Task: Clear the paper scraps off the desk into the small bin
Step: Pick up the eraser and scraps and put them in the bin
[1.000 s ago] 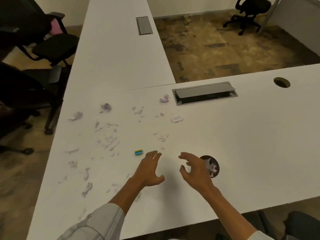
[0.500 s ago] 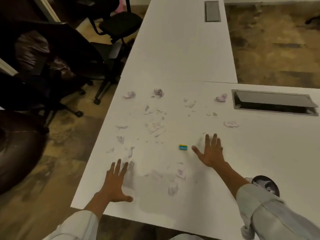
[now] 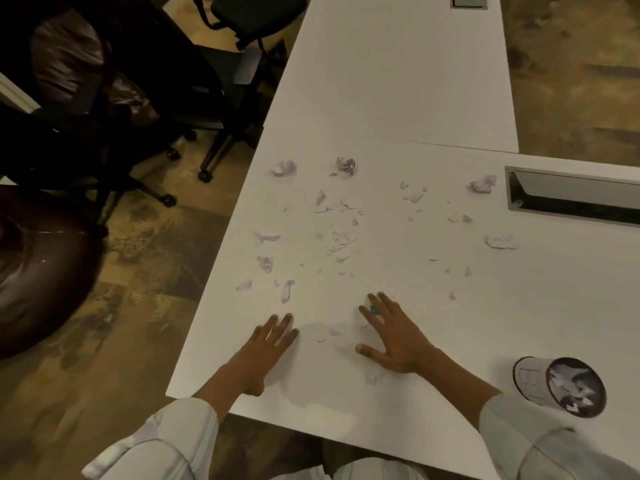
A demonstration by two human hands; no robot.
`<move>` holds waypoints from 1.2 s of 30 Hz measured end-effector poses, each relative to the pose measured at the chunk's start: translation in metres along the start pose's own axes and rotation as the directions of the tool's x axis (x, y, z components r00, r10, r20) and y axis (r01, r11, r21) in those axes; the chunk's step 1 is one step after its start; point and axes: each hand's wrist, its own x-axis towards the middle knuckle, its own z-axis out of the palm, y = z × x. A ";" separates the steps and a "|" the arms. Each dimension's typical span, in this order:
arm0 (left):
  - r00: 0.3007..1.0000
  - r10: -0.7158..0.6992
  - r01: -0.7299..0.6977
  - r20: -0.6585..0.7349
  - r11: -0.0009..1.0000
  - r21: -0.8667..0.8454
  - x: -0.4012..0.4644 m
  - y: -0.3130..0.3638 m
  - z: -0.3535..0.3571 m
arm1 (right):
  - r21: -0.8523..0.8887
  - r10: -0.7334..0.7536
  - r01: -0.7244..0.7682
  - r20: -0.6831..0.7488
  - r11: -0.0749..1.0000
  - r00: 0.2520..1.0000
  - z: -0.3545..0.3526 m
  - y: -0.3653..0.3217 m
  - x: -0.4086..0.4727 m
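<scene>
Only starting: lying flat and spread, grasping nothing, both hands (image 3: 332,341); paper scraps (image 3: 341,242) littering the desk (image 3: 398,81) mid-frame, few sitting in the small bin (image 3: 561,386) lower right.

No legible text anywhere — faint markings on the small bin (image 3: 530,379) too blurred to read

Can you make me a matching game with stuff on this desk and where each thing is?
Things:
1. small bin
2. blue thing
3. crumpled ball
4. cable slot

Places:
A. under the right hand's fingers
B. far right, set into the desk
C. near right, lying tipped with scraps inside
D. far side of the scattered scraps, straight ahead

Pairs: 1-C, 2-A, 3-D, 4-B
</scene>
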 end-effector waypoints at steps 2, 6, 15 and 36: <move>0.999 -0.001 0.002 -0.039 0.999 0.042 -0.002 0.003 0.005 | -0.029 -0.065 0.066 0.032 0.997 0.997 0.010 -0.014 -0.014; 0.994 0.009 0.004 -0.110 0.994 0.112 -0.006 0.012 0.000 | -0.140 -0.104 0.109 0.042 0.984 0.994 0.035 -0.030 -0.039; 0.992 0.030 -0.004 -0.124 0.979 0.205 0.002 0.016 0.017 | -0.167 -0.109 0.079 -0.174 0.983 0.979 0.051 -0.028 -0.061; 0.839 -0.243 -0.210 -0.487 0.681 -0.702 0.073 0.154 -0.100 | 0.913 0.770 -0.144 -0.228 0.382 0.597 -0.054 0.017 -0.128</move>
